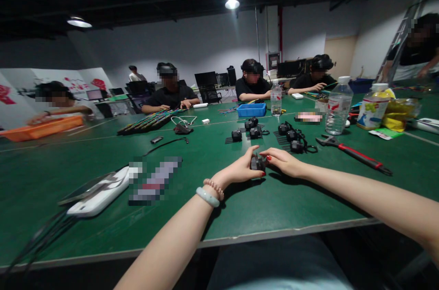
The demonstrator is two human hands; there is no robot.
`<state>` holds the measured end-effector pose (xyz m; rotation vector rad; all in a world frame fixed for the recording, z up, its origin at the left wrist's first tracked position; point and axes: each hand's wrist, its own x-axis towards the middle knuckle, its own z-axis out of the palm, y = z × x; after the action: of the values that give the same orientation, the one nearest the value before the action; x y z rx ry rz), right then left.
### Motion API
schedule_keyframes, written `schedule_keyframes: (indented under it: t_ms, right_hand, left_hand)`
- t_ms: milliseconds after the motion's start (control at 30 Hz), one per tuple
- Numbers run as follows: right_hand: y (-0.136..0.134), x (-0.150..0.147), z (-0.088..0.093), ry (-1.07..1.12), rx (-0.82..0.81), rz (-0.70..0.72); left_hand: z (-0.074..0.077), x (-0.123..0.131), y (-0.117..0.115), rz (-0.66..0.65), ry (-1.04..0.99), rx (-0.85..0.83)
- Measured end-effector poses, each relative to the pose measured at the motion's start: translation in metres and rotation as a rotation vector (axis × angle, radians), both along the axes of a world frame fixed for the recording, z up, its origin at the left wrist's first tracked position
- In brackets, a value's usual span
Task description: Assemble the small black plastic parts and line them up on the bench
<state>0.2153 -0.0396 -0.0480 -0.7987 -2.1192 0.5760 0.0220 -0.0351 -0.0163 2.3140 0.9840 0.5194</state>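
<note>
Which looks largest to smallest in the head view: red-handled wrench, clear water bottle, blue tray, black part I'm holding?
1. red-handled wrench
2. clear water bottle
3. blue tray, farther off, so unsure
4. black part, nearest yet smallest

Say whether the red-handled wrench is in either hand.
No: the wrench lies on the table, apart from the left hand and right hand gripping a black part.

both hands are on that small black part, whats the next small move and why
Probably tilt the small black part up off the green table toward the eyes: the left hand and right hand pinch it from either side, low against the tabletop, where its details are too dark to make out.
</note>
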Motion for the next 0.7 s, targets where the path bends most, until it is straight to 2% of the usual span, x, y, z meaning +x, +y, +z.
schedule_keyframes:
  t_ms: [133, 267, 500, 700]
  right_hand:
    - [-0.006, 0.001, 0.005, 0.111, 0.003, -0.065]
    - [-0.012, -0.002, 0.008, 0.246, -0.076, -0.068]
    - [-0.010, -0.011, -0.001, 0.526, -0.414, -0.005]
    - [-0.006, -0.014, -0.007, 0.642, -0.622, 0.073]
  left_hand:
    - [-0.001, -0.001, 0.001, 0.002, 0.011, 0.003]
    - [0.001, -0.001, -0.001, -0.002, 0.016, -0.001]
    - [0.004, 0.001, -0.004, 0.010, 0.016, -0.012]
    - [0.004, 0.002, -0.003, -0.003, -0.004, -0.024]
